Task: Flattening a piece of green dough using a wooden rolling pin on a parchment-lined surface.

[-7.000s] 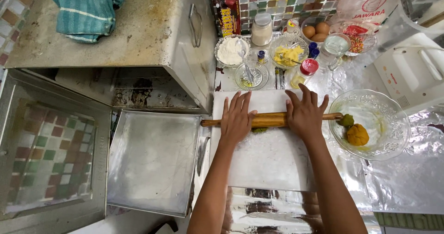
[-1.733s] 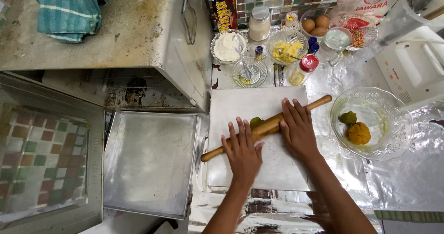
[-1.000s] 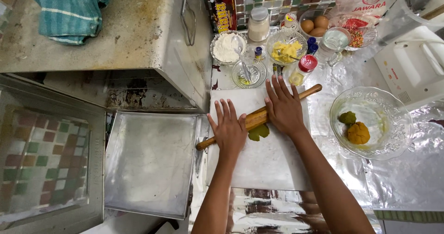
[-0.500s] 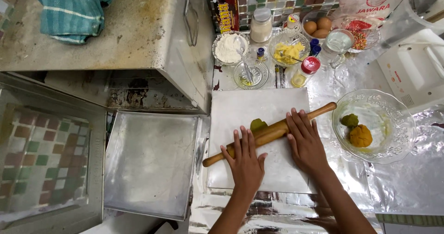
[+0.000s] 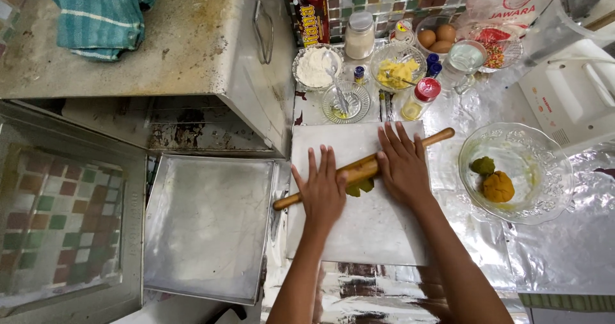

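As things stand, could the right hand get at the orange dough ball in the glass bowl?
Probably yes. The right hand lies flat on the rolling pin, and the open glass bowl beside it leaves the orange dough ball uncovered, with nothing standing between.

Left hand (image 5: 323, 192), right hand (image 5: 403, 167): both bare, no gloves, no rings, no watch visible. Forearms bare to near frame edge, no sleeves in view. Fingernails short, unpainted.
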